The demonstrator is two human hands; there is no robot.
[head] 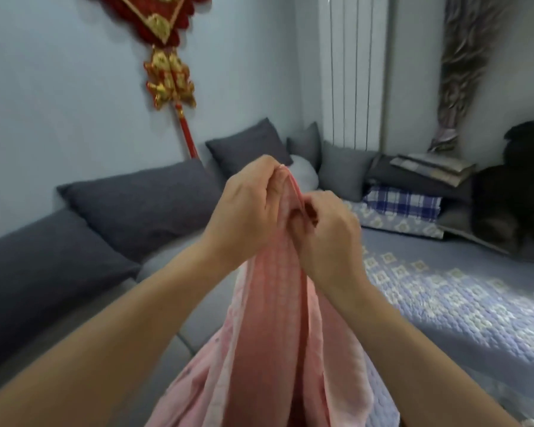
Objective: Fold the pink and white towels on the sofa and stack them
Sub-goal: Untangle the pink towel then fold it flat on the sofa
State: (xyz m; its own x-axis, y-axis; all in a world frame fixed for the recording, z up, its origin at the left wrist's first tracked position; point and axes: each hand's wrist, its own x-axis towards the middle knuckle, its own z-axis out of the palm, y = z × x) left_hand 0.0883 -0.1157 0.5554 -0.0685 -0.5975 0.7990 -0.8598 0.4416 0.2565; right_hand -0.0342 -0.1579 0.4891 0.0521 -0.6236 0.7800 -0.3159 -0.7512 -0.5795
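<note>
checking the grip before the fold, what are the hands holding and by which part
Both the left hand and the right hand pinch the pink towel at its raised top edge.

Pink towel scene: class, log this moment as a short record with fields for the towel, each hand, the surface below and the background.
towel: pink towel, held up, hanging in folds
left hand: left hand grips top edge
right hand: right hand pinches top edge
surface: quilted blue sofa cover
background: grey cushions, folded plaid cloth

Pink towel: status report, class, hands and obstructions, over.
Left hand and right hand both pinch the pink towel top edge. Towel held up, hanging bunched, unfolded. Nothing in the way.
</note>
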